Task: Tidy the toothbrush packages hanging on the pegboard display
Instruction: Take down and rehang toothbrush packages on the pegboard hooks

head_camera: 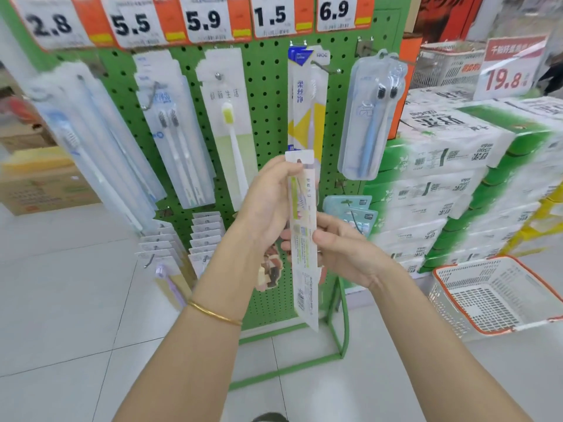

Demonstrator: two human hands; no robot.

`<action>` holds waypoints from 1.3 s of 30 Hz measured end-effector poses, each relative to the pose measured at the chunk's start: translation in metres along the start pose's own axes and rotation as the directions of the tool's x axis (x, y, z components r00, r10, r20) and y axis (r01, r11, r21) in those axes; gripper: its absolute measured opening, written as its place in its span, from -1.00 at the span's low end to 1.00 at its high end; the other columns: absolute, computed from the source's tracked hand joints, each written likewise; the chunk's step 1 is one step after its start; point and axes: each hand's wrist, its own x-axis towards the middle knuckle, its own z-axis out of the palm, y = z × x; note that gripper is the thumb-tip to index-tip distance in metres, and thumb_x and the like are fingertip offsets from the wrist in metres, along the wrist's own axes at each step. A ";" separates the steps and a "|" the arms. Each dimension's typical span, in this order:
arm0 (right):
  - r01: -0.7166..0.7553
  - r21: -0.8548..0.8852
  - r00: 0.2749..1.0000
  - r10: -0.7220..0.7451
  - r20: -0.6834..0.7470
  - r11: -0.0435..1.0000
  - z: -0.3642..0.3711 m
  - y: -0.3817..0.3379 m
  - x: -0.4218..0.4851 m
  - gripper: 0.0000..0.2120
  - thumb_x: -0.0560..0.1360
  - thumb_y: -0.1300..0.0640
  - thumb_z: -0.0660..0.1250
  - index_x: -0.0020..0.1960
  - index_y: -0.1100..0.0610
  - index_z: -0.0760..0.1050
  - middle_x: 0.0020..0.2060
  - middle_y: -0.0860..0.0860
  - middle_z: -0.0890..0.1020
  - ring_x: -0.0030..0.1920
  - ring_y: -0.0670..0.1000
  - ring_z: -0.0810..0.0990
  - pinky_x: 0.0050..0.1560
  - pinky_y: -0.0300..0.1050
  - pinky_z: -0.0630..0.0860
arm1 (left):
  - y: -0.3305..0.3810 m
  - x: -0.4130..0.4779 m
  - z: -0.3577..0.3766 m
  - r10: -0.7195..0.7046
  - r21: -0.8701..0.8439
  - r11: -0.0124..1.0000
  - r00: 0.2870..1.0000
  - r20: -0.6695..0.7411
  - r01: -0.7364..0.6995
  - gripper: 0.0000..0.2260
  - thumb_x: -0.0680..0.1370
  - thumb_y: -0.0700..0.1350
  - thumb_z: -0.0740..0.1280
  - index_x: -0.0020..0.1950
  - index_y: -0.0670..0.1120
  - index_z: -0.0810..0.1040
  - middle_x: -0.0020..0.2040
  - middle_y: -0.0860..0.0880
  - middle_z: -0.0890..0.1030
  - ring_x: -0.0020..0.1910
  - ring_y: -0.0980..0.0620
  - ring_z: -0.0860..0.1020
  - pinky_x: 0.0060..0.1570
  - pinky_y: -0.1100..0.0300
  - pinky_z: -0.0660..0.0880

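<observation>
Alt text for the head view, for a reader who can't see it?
The left hand pinches the top of a toothbrush package and the right hand grips its middle, in front of a green pegboard. Other packages hang there under price tags.

Fine print on the held package is too small to read.

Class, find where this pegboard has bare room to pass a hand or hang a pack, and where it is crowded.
Bare pegboard runs as a strip between the yellow-bristled brush pack and the yellow-and-white pack, under the 1.5 tag. A narrower strip separates that pack from the clear blister pack. Crowded: overlapping packs at left, stacked cards below.
</observation>
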 end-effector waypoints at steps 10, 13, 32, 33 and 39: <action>0.108 -0.662 0.740 -0.504 -0.445 0.742 0.091 -0.053 0.055 -0.52 0.30 -0.02 0.55 0.08 0.04 0.38 -0.07 -0.12 0.49 -0.08 -0.15 0.48 -0.08 -0.32 0.42 | 0.074 -0.015 -0.036 0.373 0.431 0.868 0.897 -0.235 -0.248 -0.88 0.63 -0.05 0.19 0.06 -0.04 0.48 0.11 -0.14 0.59 0.09 -0.04 0.57 0.12 0.03 0.54; 0.039 -0.759 0.667 -0.583 -0.464 0.650 0.108 -0.056 0.074 -0.48 0.28 -0.11 0.53 0.03 0.04 0.31 -0.15 -0.14 0.43 -0.16 -0.12 0.44 -0.11 -0.12 0.47 | 0.084 -0.014 -0.047 0.474 0.523 0.791 0.858 -0.198 -0.317 -0.88 0.62 0.00 0.20 0.02 0.00 0.47 0.05 -0.07 0.59 0.03 0.03 0.57 0.12 0.02 0.52; -0.100 -0.857 0.533 -0.700 -0.475 0.506 0.116 -0.031 0.117 -0.45 0.32 -0.23 0.45 -0.03 0.06 0.20 -0.13 -0.05 0.36 -0.16 0.03 0.41 -0.26 -0.05 0.39 | 0.082 0.017 -0.077 0.506 0.680 0.675 0.851 -0.141 -0.288 -0.96 0.60 -0.14 0.26 -0.02 0.00 0.43 -0.16 0.17 0.51 -0.27 0.37 0.46 -0.19 0.45 0.42; -0.094 -0.863 0.534 -0.706 -0.465 0.497 0.114 -0.031 0.120 -0.45 0.31 -0.22 0.45 -0.04 0.06 0.20 -0.14 -0.05 0.35 -0.18 0.02 0.39 -0.28 -0.06 0.38 | 0.083 0.019 -0.077 0.516 0.698 0.658 0.844 -0.144 -0.283 -0.95 0.60 -0.15 0.25 -0.01 -0.01 0.42 -0.17 0.17 0.49 -0.27 0.38 0.45 -0.19 0.47 0.40; 0.028 -0.852 0.603 -0.689 -0.403 0.523 0.095 -0.035 0.121 -0.50 0.37 -0.28 0.35 0.03 0.07 0.29 -0.12 -0.13 0.38 -0.12 -0.05 0.43 -0.17 -0.11 0.43 | 0.085 0.029 -0.077 0.529 0.787 0.574 0.835 -0.148 -0.224 -0.95 0.61 -0.15 0.21 -0.03 -0.02 0.37 -0.23 0.15 0.43 -0.28 0.28 0.40 -0.21 0.38 0.36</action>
